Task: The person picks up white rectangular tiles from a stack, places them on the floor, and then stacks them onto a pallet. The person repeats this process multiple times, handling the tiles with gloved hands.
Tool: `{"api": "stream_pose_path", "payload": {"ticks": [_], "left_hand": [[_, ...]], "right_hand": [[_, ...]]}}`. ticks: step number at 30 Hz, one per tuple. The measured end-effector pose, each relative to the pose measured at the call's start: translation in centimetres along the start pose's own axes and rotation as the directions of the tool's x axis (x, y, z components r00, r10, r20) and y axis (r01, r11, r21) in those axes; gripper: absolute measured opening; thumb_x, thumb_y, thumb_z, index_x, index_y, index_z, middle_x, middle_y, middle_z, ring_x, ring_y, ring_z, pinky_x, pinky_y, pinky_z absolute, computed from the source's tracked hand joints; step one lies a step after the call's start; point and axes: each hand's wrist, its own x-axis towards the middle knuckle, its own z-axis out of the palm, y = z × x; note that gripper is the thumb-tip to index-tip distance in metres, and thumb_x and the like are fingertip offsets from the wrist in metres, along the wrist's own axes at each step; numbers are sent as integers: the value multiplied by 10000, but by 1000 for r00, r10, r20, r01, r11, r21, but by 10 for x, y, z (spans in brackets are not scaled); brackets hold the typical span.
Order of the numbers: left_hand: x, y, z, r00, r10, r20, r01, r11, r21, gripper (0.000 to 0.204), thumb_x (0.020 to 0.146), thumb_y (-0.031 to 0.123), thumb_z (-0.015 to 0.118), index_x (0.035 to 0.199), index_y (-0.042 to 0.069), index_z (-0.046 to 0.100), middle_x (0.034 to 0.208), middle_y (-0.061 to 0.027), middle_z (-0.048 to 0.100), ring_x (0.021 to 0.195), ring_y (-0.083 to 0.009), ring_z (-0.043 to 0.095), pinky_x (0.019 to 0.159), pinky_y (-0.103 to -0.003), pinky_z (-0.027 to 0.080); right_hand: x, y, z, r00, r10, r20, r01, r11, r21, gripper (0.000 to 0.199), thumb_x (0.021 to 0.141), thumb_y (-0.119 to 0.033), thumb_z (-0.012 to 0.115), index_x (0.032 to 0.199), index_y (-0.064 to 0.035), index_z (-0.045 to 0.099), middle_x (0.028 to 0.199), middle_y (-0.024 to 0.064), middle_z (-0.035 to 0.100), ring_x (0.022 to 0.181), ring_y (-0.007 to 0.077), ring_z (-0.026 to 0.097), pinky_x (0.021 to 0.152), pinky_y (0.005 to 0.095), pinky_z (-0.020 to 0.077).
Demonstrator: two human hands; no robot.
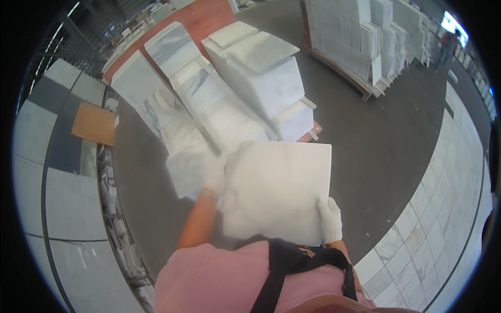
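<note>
A square white marble tile (276, 193) with faint grey veining is held in front of my body, over the dark floor. My right hand (330, 221), in a white knit glove, grips its right edge near the lower corner, thumb on the face. My left hand (215, 176), also gloved in white, is closed at the tile's left edge; its fingers are blurred and blend into the pale stone. Just beyond stand stacked rows of marble tiles (237, 122) on a red pallet, partly covered by the held tile.
On the left runs a long table (70, 203) topped with pale slabs, a brown board (94, 124) on it. Tiles lie in a grid (417, 229) along the right. A rack of upright tiles (344, 41) stands at the back, with a distant person (447, 47) beyond it.
</note>
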Motion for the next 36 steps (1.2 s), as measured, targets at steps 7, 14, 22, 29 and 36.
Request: {"api": "stream_pose_path", "payload": {"ticks": [7,14,22,29,36], "left_hand": [[18,41,92,987,-115,-112,88,970,-227,493,1085,344,539,1405,-29,583,1344,-74,651,1185,-155,622,1007,-302,513],[162,45,193,982,-185,-48,162,938,-306,512,1081,376,550,1399,-24,590,1349,-70,649,1200,-139,606,1031,-294,492],[342,74,313,961,0,275,50,983,-175,501,1091,381,528,1408,-3,585,1334,-62,661,1223,-169,602,1044,-321,492],[419,47,385,981,-1,195,-26,991,134,457,1084,281,518,1428,-16,573,1372,-89,654,1201,-185,621,1025,-333,497],[423,81,489,999,-36,32,44,954,-298,536,1104,395,480,1477,11,516,1477,-94,566,1325,-227,549,1118,-375,446]], "right_hand": [[109,-55,-36,997,-25,73,36,988,-151,490,1003,-433,623,1169,25,678,967,86,710,871,152,608,800,332,507],[248,-121,-87,999,-38,0,38,987,-157,461,1009,-407,619,1154,26,683,956,85,711,884,152,617,799,336,511],[360,-182,-136,974,-82,-209,38,978,-206,470,1007,-430,575,1125,12,685,1003,203,722,901,305,671,851,408,517],[462,-214,-205,973,-190,-129,171,975,-145,468,996,-429,608,1097,23,675,977,120,705,923,187,630,842,359,507],[571,-284,-280,994,-74,85,89,977,-192,309,1016,-291,599,1116,-13,689,1051,154,704,977,297,659,871,402,512]]}}
